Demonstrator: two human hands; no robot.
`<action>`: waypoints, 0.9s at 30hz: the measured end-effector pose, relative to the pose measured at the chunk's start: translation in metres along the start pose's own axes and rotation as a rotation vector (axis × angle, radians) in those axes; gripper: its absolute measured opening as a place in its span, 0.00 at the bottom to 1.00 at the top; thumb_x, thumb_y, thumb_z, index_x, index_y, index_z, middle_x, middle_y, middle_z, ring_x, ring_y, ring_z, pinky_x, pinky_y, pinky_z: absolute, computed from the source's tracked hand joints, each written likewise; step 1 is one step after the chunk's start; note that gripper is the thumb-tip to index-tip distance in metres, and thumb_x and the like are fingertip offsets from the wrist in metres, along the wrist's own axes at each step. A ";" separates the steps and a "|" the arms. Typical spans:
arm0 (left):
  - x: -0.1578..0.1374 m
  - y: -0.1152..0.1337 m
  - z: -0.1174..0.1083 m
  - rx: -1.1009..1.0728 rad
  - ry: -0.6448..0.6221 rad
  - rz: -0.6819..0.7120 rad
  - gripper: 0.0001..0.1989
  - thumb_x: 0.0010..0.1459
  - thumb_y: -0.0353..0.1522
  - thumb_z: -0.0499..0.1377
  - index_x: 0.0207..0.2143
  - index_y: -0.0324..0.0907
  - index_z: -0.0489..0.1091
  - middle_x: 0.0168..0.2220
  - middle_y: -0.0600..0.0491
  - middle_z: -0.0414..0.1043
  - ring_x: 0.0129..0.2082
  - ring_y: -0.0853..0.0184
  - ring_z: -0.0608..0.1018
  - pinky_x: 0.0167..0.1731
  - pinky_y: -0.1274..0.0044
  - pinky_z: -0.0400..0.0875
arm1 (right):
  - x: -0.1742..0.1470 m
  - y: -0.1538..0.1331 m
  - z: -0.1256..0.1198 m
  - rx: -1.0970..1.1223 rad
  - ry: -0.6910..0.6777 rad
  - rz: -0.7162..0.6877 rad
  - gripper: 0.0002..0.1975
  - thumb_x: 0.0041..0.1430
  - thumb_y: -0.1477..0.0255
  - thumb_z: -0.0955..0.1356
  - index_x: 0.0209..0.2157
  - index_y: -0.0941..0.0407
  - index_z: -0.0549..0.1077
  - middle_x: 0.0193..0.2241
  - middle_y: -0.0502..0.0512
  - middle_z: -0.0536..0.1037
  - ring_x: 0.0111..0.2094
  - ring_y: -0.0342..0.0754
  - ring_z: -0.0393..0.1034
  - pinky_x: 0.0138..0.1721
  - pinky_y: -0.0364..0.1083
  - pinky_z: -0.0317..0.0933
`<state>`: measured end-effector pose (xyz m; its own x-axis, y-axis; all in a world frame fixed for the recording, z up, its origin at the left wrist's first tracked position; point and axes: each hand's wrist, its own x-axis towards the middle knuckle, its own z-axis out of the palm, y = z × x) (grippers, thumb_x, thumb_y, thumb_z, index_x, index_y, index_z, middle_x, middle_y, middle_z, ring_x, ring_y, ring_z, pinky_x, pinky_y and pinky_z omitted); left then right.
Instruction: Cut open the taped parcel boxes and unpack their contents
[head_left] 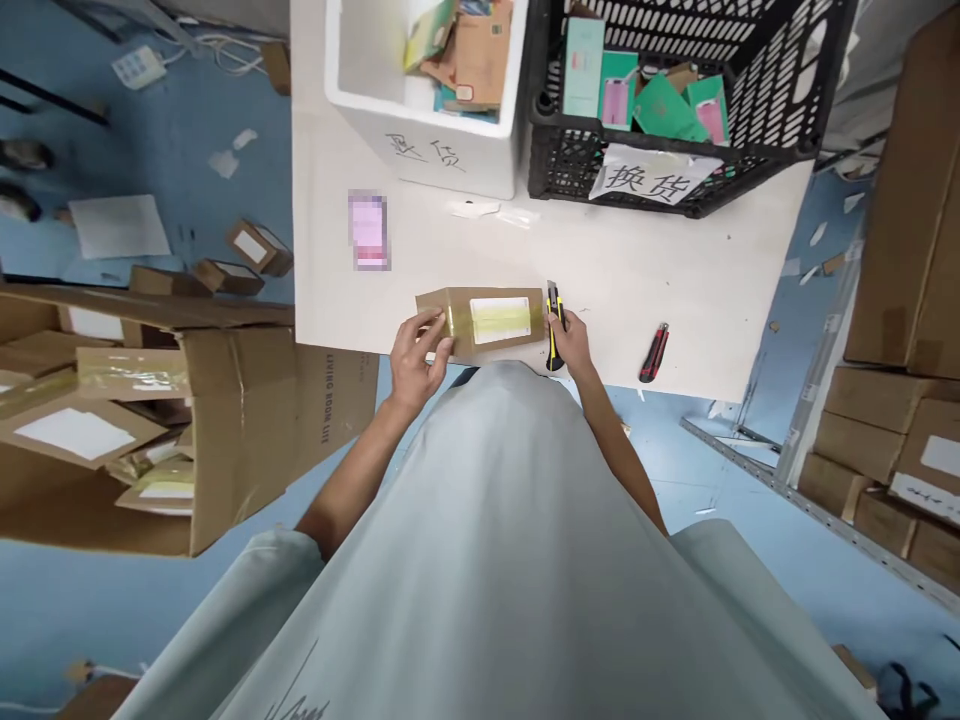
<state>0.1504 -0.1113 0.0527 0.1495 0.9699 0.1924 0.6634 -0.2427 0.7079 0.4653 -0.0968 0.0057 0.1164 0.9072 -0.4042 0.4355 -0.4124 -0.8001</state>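
Note:
A small cardboard box [487, 322] with a white label under yellowish clear tape lies at the table's near edge. My left hand [417, 362] grips its left end, with fingers on top and the thumb along the near side. In my right hand [571, 345] is a black-and-yellow box cutter [554, 325], held upright in the view just off the box's right end. Some blade seems to show at its far tip. Farther right, a red-and-black box cutter [654, 353] lies on the table by itself.
On the white table [622, 270] stand a white foam box [450, 160] and a black crate [551, 165], both holding small packages. A blurred pink item [369, 230] lies left. A large carton [240, 420] of parcels stands left; stacked boxes [862, 410] stand right.

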 end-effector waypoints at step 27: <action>0.045 -0.037 0.070 -0.474 -0.371 -0.335 0.21 0.64 0.36 0.71 0.59 0.48 0.81 0.60 0.45 0.78 0.54 0.56 0.85 0.46 0.68 0.88 | -0.057 -0.094 -0.034 -0.831 -0.144 -0.083 0.27 0.86 0.54 0.56 0.63 0.53 0.78 0.55 0.64 0.87 0.51 0.61 0.82 0.45 0.49 0.67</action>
<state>0.1838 -0.0572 -0.0118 0.2896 0.9171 -0.2740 0.3376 0.1700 0.9258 0.4476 -0.1073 0.1191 -0.0353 0.8894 -0.4557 0.9588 -0.0984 -0.2664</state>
